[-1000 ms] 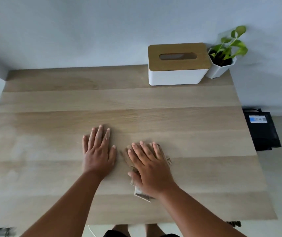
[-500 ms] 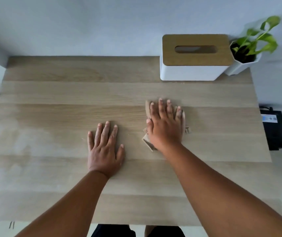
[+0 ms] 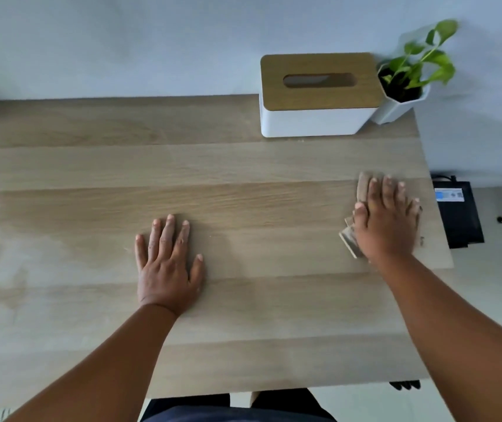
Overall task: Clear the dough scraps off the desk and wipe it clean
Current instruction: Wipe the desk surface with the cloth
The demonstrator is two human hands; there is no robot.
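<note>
Wooden boards of the bench [image 3: 243, 166] run pale and bare beneath us. Nearest, our left hand [image 3: 167, 263] lies flat on the middle of it, fingers [image 3: 169, 229] spread and holding nothing. Farther right, close to the bench's right edge, our right hand [image 3: 386, 220] presses a beige cloth [image 3: 363, 185] down with fingers flat and extended; the cloth shows beyond the fingertips and by the thumb. We see no clear dough scraps. At the far right stands a white tissue box [image 3: 313, 120] with a wooden lid, a small potted plant [image 3: 408, 77] just beside it.
</note>
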